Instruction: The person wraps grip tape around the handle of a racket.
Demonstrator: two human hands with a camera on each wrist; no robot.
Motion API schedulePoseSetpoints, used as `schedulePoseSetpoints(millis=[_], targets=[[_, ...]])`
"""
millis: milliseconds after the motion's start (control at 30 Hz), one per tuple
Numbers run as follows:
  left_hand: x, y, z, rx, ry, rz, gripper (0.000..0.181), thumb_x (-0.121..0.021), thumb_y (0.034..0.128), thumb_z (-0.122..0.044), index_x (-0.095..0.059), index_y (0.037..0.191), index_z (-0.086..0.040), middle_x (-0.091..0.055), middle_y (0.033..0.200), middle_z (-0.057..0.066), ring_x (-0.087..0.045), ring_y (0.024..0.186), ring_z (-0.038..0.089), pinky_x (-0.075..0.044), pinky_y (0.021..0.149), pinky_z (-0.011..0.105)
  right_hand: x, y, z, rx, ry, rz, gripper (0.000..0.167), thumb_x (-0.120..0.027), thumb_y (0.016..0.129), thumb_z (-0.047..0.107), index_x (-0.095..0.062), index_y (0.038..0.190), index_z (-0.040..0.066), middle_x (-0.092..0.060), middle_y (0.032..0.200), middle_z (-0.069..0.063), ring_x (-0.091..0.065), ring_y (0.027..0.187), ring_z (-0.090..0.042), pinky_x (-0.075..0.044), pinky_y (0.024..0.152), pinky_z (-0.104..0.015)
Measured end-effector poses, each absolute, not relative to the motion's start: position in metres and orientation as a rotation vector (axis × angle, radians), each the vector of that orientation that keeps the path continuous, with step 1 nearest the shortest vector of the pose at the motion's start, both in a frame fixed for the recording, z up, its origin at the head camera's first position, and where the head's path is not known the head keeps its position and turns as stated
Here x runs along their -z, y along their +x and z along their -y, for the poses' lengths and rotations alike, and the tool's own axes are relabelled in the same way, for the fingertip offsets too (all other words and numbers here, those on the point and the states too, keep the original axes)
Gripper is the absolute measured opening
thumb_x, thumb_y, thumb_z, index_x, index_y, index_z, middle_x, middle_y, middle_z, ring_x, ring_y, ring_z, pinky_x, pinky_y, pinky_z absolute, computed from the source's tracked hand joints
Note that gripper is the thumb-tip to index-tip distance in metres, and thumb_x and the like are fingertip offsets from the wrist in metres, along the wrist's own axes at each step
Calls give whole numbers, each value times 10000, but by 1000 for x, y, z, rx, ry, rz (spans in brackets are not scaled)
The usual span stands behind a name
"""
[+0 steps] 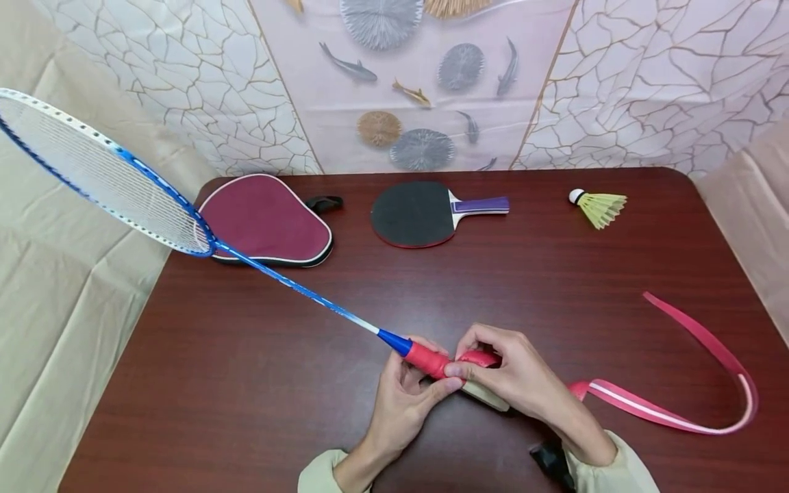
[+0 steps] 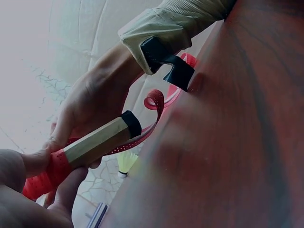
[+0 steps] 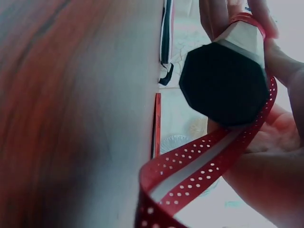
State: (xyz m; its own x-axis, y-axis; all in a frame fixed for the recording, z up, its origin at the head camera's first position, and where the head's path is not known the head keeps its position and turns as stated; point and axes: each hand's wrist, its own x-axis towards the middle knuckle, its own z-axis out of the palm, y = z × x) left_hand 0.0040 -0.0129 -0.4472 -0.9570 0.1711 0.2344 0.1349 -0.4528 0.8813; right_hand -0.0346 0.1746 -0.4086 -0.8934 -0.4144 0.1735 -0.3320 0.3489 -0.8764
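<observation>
Left hand (image 1: pixel 397 414) grips racket (image 1: pixel 302 291) at the red-wrapped part of its handle, near centre; head points far left, over case (image 1: pixel 265 219). Right hand (image 1: pixel 520 373) pinches tape (image 1: pixel 711 344) at the handle, apparently thumb against forefinger. Tape's loose end curves right. Far side of table (image 1: pixel 246 383): paddle (image 1: pixel 409 213) mid, shuttlecock (image 1: pixel 600 207) right.

No readable text, brands or numbers; pale markings on racket shaft (image 1: pixel 300 288) illegible.
</observation>
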Motion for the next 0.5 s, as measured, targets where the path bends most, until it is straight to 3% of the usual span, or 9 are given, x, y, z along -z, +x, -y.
schedulePoseSetpoints(millis=[267,500], targets=[[447,5,15,-2616,419,-1641,449,-726,807,129,-460,1167,92,-535,1086,369,-615,1047,363,-565,828,376,406,-38,-179,1530,-605,-2507,256,-859,738,378,-649,860,297,-629,800,118,-565,695,-108,-471,569,-245],[445,4,17,-2558,465,-1687,522,-708,830,117,-452,1280,48,-580,1126,353,-645,1032,280,-560,829,335,409,-40,-186,1540,-624,-2489,182,-832,781,342,-664,845,310,-626,795,117,-565,701,-110,-462,587,-246]])
